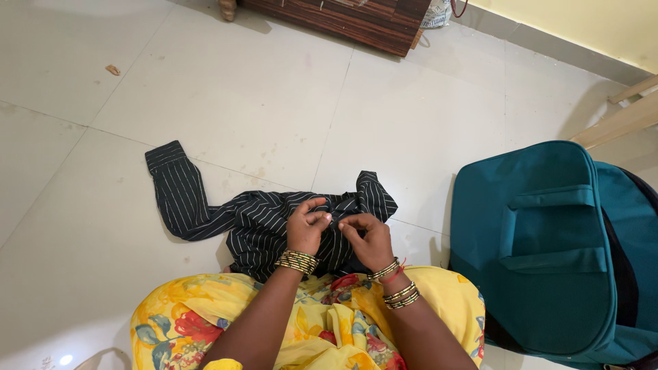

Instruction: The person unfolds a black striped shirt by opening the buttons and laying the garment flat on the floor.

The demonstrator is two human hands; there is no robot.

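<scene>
A black shirt with thin white stripes (205, 205) lies crumpled on the tiled floor in front of me, one sleeve stretched out to the left. My left hand (306, 226) and my right hand (367, 240) meet over the middle of the shirt, both pinching its fabric between thumb and fingers. Gold bangles circle both wrists. My lap, in yellow flowered cloth (308, 322), fills the bottom of the view.
A teal travel bag (548, 247) lies on the floor at my right, close to my right arm. Dark wooden furniture (356, 17) stands at the far edge. Pale wooden bars (620, 120) lean at the far right. White floor tiles (240, 89) stretch ahead.
</scene>
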